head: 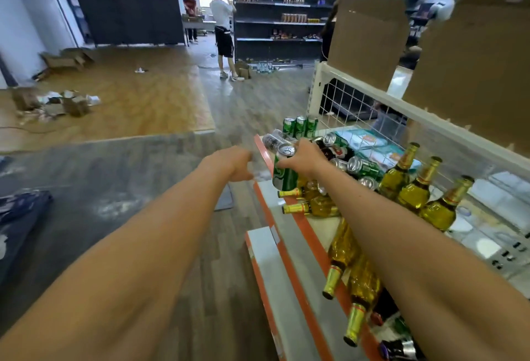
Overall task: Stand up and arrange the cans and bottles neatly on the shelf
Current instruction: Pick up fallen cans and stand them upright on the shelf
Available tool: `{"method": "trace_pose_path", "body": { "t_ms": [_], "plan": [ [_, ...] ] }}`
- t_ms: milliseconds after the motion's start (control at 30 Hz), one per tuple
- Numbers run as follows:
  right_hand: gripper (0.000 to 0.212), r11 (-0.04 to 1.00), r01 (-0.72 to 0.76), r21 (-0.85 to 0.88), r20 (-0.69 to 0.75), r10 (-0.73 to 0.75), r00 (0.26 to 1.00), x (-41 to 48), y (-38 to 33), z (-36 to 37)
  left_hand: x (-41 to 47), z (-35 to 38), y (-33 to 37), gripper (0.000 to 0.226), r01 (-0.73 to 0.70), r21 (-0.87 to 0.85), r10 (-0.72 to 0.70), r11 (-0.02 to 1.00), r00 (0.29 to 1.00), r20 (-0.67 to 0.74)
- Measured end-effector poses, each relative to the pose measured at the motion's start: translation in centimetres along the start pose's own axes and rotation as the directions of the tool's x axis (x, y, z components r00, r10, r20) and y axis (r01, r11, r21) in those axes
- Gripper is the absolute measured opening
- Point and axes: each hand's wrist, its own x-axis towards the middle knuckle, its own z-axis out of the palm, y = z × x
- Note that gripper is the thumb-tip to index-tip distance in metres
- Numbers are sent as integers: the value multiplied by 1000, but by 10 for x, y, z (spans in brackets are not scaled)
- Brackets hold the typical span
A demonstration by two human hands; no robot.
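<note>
Two hands hover by the orange front edge of the white metal shelf: the left hand is blurred, its grip unclear; the right hand curls round a green aluminium can held upright there, beside toppled yellow glass bottles.

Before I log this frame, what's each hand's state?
Left hand: blurred, cannot be told.
Right hand: closed, holding the green can.
</note>
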Motion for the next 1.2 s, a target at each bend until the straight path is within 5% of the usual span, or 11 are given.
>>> {"method": "trace_pose_path", "body": {
  "t_ms": [700,1200],
  "plan": [
    [45,998,-49,-36,-33,48,998,296,-46,79,258,-32,-203,61,29,21,-30,999,999,27],
    [52,996,-85,-20,34,86,996,470,-38,88,422,-48,-227,60,9,32,-12,999,994,105]
  ]
}}
